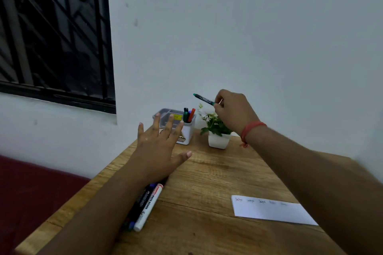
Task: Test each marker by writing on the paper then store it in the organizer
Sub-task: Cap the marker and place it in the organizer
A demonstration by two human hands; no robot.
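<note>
1. Head view: right hand [234,112] up over the plant [215,124], fingers pinching a green marker [204,100] near one end, the other end pointing left twd the organizer [186,132].
2. Marker looks light, stiff, smooth plastic; pinch at mid-barrel would prob. steady it better for the drop into the slot.
3. Organizer at far edge of table [207,182], a few markers [188,115] upright in its front compartment.
4. Left hand [159,147] hovers flat, fingers spread, holding nothing, in front of the organizer.
5. Untested markers [145,205] lie under left forearm; paper [269,210] w/ scribbles near right.
</note>
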